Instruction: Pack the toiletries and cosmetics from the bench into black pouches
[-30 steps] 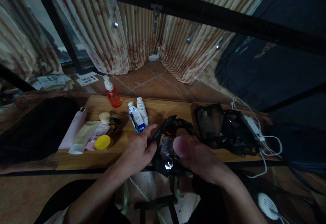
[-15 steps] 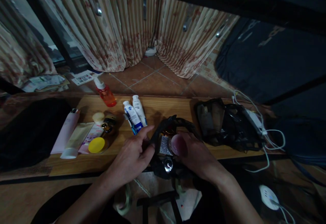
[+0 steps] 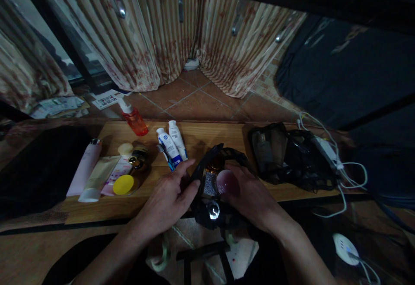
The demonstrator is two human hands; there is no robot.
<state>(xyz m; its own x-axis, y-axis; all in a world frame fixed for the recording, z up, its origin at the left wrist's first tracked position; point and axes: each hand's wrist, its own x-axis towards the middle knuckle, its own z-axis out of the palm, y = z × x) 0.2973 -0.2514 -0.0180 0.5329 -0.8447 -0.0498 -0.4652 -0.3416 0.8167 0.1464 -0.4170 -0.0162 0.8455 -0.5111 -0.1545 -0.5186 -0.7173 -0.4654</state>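
A black mesh pouch (image 3: 205, 218) stands open at the front edge of the wooden board. My left hand (image 3: 167, 198) pinches its left rim, thumb at the edge and index finger stretched out. Inside the pouch, my right hand (image 3: 248, 194) has its fingers around a round pink-topped container (image 3: 227, 183), whose lower part is hidden. Beside that container sit a glittery silver square item (image 3: 210, 184), a shiny silver ball-shaped cap (image 3: 213, 210) and an amber-coloured item (image 3: 215, 163). Two white-and-blue tubes (image 3: 170, 144) lie just beyond my left hand.
At the left are a pink tube (image 3: 84, 166), a beige tube (image 3: 100, 177), a yellow-lidded jar (image 3: 123, 185) and a black bag (image 3: 39, 168). A red spray bottle (image 3: 135, 121) stands at the back. Another black mesh bag (image 3: 292, 159) and white cables (image 3: 352, 185) lie right.
The view has shifted slightly. Both hands stay almost where they were, and the pink-topped container has moved very slightly within the pouch along with my right hand.
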